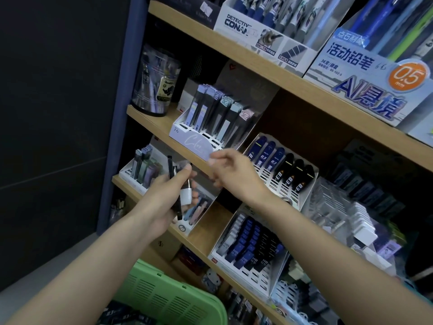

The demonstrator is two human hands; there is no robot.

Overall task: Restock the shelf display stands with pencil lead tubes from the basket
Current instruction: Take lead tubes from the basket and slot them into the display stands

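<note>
Mid-frame, my left hand clamps a fanned bundle of tubes; my right hand, fingers apart and empty, may jostle one free while picking, I judge.

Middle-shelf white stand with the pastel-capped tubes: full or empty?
Partly full: pastel-capped tubes stand upright in the back rows of the white stand; several front slots are empty.

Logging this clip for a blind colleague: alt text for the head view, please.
The left hand grips several pencil lead tubes before wooden shelves while the right hand reaches toward a white display stand. A green basket sits below.
</note>
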